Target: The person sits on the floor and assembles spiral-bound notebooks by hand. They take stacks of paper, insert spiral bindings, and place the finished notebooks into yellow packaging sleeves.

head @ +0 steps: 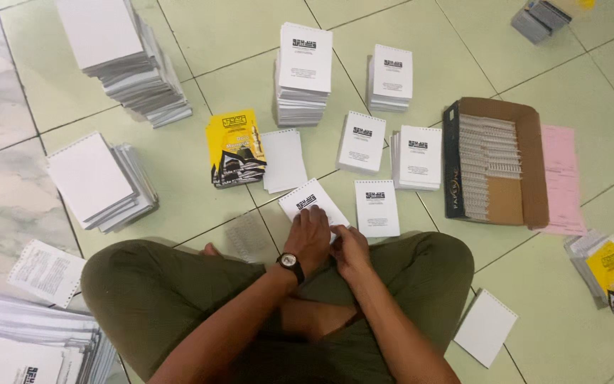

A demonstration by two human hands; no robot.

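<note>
While seated cross-legged at frame centre, left hand (308, 238) presses small booklet (312, 203) flat; right hand (349, 250) pinches its edge; light, floppy, best held by punched edge.

Open brown-and-black carton (527, 142), right of booklets

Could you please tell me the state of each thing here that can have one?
cardboard box: open, part-filled with white binding combs
booklet under the hands: closed, flat on the floor
left hand: pressing on that booklet
right hand: at the booklet's edge
yellow-covered stack: closed, cover up
</note>
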